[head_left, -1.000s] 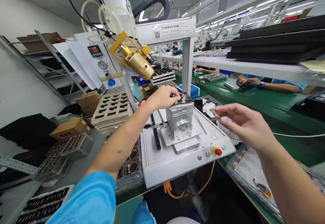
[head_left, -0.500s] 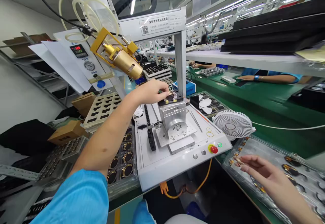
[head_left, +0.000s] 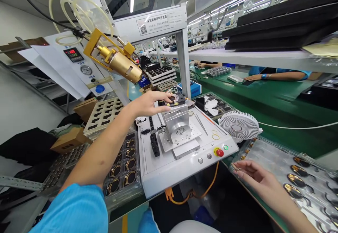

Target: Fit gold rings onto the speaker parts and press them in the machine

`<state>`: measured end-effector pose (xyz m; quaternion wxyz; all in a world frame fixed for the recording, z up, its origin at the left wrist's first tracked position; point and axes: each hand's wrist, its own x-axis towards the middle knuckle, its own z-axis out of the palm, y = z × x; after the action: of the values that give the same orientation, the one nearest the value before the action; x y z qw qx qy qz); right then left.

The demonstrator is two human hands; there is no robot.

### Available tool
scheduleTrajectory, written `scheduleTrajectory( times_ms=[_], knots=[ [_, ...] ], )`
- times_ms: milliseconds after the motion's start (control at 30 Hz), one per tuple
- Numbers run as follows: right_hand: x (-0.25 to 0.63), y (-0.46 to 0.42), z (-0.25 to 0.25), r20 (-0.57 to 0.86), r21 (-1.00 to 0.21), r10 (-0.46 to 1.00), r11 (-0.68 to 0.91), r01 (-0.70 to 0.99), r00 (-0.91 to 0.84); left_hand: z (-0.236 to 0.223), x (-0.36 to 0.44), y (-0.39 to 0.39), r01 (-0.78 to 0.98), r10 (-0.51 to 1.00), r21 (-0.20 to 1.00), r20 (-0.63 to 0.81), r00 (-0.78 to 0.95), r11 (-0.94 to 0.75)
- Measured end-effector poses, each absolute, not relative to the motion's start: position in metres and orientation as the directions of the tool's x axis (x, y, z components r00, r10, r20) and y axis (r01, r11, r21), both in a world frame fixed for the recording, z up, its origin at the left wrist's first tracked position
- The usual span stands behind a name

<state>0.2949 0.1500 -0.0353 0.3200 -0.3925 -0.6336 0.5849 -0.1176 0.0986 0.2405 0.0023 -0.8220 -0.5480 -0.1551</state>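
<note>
My left hand (head_left: 151,102) reaches over a black fixture (head_left: 181,99) on top of a silver metal block (head_left: 177,120). Its index finger and thumb are stretched apart, at the near-left edge of the fixture. A round, dark part with a thin rim (head_left: 172,99) sits in the fixture, partly covered by the fingers. My right hand (head_left: 257,175) hovers over the near-left edge of a clear tray (head_left: 260,152), thumb and fingertips pinched together. A tiny pale thing shows at those fingertips, too small to name.
The gold dispensing head (head_left: 126,65) hangs above my left forearm. A white fan (head_left: 239,125) stands beside the machine base (head_left: 185,169). Tweezers (head_left: 201,124) lie on the base, near a red stop button (head_left: 219,152). Left is a tray of gold-rimmed rounds (head_left: 130,164).
My left fingers have spread from a pinch over the fixture, and the hand has drawn back slightly left. My right hand stays pinched, a little further left in view. The camera has shifted slightly.
</note>
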Motion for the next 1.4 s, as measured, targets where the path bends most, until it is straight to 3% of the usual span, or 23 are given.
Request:
scheduleTrajectory(
  times_ms=[100,200,367,433,533,633,700,800,867,933,1000,1133,1200,1267,1333,1400],
  knots=[
    [0.290,0.152,-0.044,-0.073,-0.990,0.858,0.001,0.143,-0.508,0.218,-0.112,0.096,0.920,0.865,0.109,0.396,0.306,-0.376],
    [0.276,0.156,-0.050,-0.072,-0.946,0.838,0.115,0.304,-0.540,0.209,-0.106,0.098,0.935,0.865,0.097,0.420,0.273,-0.341],
    [0.250,0.153,-0.056,-0.088,-0.682,0.804,0.382,0.624,-0.588,0.216,-0.098,0.080,0.951,0.901,0.113,0.370,0.227,-0.286],
    [0.246,0.149,-0.061,-0.076,-0.642,0.799,0.419,0.642,-0.597,0.208,-0.089,0.055,0.961,0.890,0.119,0.419,0.180,-0.250],
    [0.244,0.146,-0.066,-0.049,-0.710,0.808,0.385,0.590,-0.587,0.173,-0.065,0.009,0.909,0.812,0.236,0.561,0.162,-0.344],
    [0.244,0.153,-0.062,-0.035,-0.780,0.827,0.328,0.532,-0.561,0.110,-0.030,-0.026,0.716,0.834,0.558,0.549,0.061,-0.420],
    [0.248,0.156,-0.052,-0.046,-0.788,0.835,0.306,0.533,-0.548,0.061,-0.002,-0.037,0.541,0.934,0.798,0.353,-0.062,-0.265],
    [0.256,0.145,-0.035,-0.045,-0.838,0.817,0.283,0.468,-0.574,-0.005,0.040,-0.038,0.188,0.975,0.981,0.000,-0.221,0.042],
    [0.259,0.124,-0.028,-0.002,-0.921,0.757,0.253,0.296,-0.653,-0.035,0.063,-0.038,-0.118,0.968,0.987,-0.132,-0.213,0.109],
    [0.258,0.097,-0.027,0.076,-0.970,0.698,0.216,0.108,-0.712,-0.053,0.078,-0.037,-0.351,0.975,0.931,-0.160,-0.155,0.097],
    [0.252,0.073,-0.032,0.158,-0.972,0.693,0.236,0.015,-0.704,-0.061,0.086,-0.036,-0.480,0.982,0.874,-0.149,-0.116,0.076],
    [0.246,0.054,-0.042,0.248,-0.946,0.738,0.323,0.006,-0.628,-0.064,0.089,-0.028,-0.566,0.976,0.819,-0.187,-0.110,0.093],
    [0.254,0.065,-0.038,0.243,-0.918,0.720,0.387,0.085,-0.650,-0.066,0.089,-0.024,-0.557,0.970,0.824,-0.205,-0.131,0.099],
    [0.272,0.087,-0.030,0.136,-0.823,0.769,0.439,0.361,-0.625,-0.067,0.087,-0.023,-0.524,0.966,0.845,-0.212,-0.147,0.106],
    [0.296,0.115,-0.024,-0.007,-0.618,0.894,0.349,0.705,-0.449,-0.069,0.085,-0.024,-0.490,0.966,0.863,-0.216,-0.140,0.122],
    [0.320,0.142,-0.022,-0.079,-0.461,0.962,0.198,0.865,-0.262,-0.071,0.082,-0.026,-0.478,0.967,0.867,-0.222,-0.121,0.140]
  ],
)
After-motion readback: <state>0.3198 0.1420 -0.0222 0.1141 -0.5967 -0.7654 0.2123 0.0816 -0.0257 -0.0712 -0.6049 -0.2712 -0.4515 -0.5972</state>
